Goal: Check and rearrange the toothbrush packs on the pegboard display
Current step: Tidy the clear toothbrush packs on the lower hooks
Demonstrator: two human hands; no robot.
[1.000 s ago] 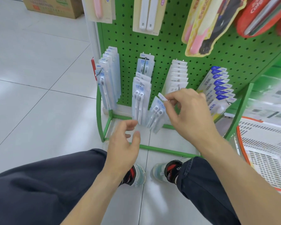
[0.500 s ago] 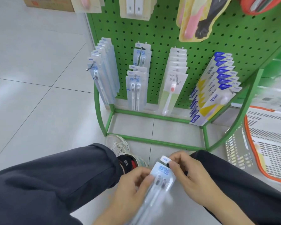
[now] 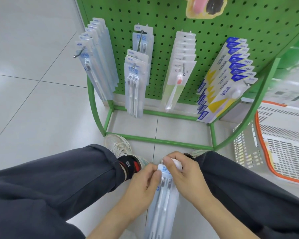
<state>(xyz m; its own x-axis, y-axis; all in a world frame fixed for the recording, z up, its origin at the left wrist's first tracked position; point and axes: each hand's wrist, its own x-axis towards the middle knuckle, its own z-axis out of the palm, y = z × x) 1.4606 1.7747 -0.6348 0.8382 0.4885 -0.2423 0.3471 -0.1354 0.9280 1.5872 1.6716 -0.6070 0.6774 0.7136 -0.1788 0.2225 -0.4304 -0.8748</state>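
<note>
Below the green pegboard [image 3: 205, 31], between our knees, we hold one twin toothbrush pack [image 3: 162, 197] in both hands. Our left hand [image 3: 141, 185] grips its left edge near the top, fingers curled round the side with the thumb lying on the front. Our right hand [image 3: 185, 173] pinches the pack's top corner, thumb on the printed header and the other fingers folded behind it (we cannot tell exactly how they sit at the back). Its two brush heads point toward the pegboard and the handles run back toward us, out of the bottom of the view.

On the pegboard four rows of packs hang from hooks. At its left edge hangs a row of slim clear packs [image 3: 97, 62]. Next to the right come matching twin packs [image 3: 135, 83], with a single one [image 3: 142, 40] further back on the same hook. Right of those hangs a row of pale green packs [image 3: 179, 75] showing a pink-headed brush, and at the pegboard's right side a row of blue-and-yellow packs [image 3: 226, 80].

A green rack frame [image 3: 159, 140] runs along the floor in front of the pegboard's foot, our left shoe [image 3: 119, 147] just touching its near bar. Right of the pegboard sits a white basket [image 3: 283, 149] with an orange rim.
</note>
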